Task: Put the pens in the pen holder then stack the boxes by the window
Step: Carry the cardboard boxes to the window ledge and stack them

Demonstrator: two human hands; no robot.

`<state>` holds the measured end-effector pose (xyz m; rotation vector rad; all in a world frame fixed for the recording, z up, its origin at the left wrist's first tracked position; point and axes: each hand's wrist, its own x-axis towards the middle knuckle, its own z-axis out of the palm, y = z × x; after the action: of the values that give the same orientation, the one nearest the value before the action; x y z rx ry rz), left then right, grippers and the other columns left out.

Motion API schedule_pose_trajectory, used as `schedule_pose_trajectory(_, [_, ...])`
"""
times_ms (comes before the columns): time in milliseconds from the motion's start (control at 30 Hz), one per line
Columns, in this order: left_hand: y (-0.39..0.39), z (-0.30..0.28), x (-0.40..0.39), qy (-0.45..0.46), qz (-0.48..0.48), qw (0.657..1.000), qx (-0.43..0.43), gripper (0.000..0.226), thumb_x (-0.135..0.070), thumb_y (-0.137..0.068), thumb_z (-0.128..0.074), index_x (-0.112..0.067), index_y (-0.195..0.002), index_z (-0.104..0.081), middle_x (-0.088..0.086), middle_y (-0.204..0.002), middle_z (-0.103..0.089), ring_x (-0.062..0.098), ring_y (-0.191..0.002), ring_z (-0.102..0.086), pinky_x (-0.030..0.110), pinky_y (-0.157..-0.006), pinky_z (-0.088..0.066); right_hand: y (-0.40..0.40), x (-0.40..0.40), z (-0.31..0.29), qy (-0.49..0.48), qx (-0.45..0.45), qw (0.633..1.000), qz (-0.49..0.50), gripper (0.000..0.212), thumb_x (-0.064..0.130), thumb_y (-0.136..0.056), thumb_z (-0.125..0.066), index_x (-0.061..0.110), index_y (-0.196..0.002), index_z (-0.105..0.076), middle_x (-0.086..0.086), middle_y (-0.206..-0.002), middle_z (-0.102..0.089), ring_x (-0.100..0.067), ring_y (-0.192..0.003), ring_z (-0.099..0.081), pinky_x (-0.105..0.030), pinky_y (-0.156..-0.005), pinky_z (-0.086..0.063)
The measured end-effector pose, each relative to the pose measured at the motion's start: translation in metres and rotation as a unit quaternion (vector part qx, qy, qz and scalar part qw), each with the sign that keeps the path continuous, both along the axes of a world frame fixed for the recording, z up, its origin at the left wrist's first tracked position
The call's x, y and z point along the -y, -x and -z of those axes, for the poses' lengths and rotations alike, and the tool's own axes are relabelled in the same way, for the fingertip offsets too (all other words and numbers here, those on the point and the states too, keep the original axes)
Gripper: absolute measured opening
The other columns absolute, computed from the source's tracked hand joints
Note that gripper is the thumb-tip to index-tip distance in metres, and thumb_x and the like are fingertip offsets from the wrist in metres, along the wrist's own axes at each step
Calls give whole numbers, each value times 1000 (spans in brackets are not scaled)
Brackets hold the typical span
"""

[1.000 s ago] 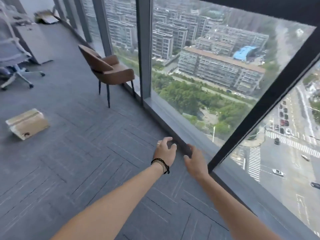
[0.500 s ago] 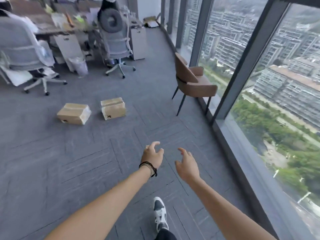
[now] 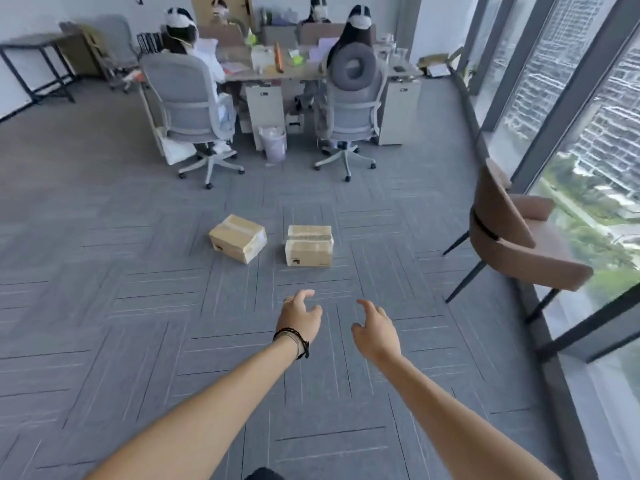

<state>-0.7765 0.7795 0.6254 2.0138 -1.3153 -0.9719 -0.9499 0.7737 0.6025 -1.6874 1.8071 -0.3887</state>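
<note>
Two boxes sit on the carpet ahead of me: left box [image 3: 238, 242] skewed at an angle, right box [image 3: 309, 245] squarer to me. They're just beside each other w/ a gap between, not touching, not stacked. Both taped shut, well apart from the window [image 3: 588, 140] on my right. So the stacking part isn't done, at least for these two; can't tell if any box already sits by the glass, none shows in this view.

My hands are out in front, nearer me than the boxes and not touching them. Left hand [image 3: 298, 318], w/ a dark cord band at the wrist, has fingers loosely curled and spread, holding nothing. Right hand [image 3: 375, 332] same: apart, fingers hooked, empty. Looks to me like a reach toward the boxes, prob the right one first since it's closest to both palms.

Pens and holder: not visible anywhere I can make out. The tabletop [image 3: 311, 69] at the far end is cluttered but too small/blurred to pick out pens, so I can't say that step is finished.

Further out: a brown chair [image 3: 512, 233] stands by the window, right of the boxes, and could crowd the carry path. People sit in grey office chairs at the far tabletop, backs to me.
</note>
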Motion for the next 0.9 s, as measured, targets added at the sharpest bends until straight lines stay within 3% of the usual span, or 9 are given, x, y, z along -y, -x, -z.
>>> schedule_pose_trajectory(233, [-61,19,140,-11,-38,999,4,41,-30,-97,-53,-29,-138,-52,7,-135,-49,14,-85,-54,27,-80,-43,-52,161,14,6,-6,999,-46,61,17,-97,-55,26,-155,-36,-9,-149,-50,-30,-133,-51,-45,-102,-50])
schedule_pose_trajectory(400, [-116,22,266,-6,-39,999,-14,41,-27,-96,-54,-26,-137,-53,9,-142,-49,21,-99,-57,25,-81,-40,-101,278,21,-5,-4,999,-46,62,16,-97,-56,24,-155,-36,-11,-148,-50,-31,-132,-53,-44,-103,-49])
schedule_pose_trajectory(533, [-151,23,359,-6,-40,999,-14,40,-26,-94,-56,-24,-134,-57,11,-139,-53,28,-118,-59,30,-93,-46,-133,358,22,-19,5,999,-35,63,15,-96,-56,24,-155,-37,-12,-147,-51,-31,-129,-54,-44,-102,-50])
schedule_pose_trajectory(667, [-173,33,440,-22,-33,999,-11,41,-25,-93,-56,-24,-134,-56,10,-140,-52,26,-121,-58,25,-89,-40,-156,429,19,-22,11,999,-29,63,14,-94,-56,24,-154,-38,-10,-147,-52,-31,-126,-56,-45,-99,-52])
schedule_pose_trajectory(900, [-178,68,575,-45,-11,999,-1,39,-26,-92,-56,-26,-131,-58,3,-132,-60,23,-115,-60,29,-95,-46,-164,563,38,-43,5,999,-25,63,13,-92,-56,24,-152,-39,-11,-142,-55,-32,-123,-56,-45,-99,-51])
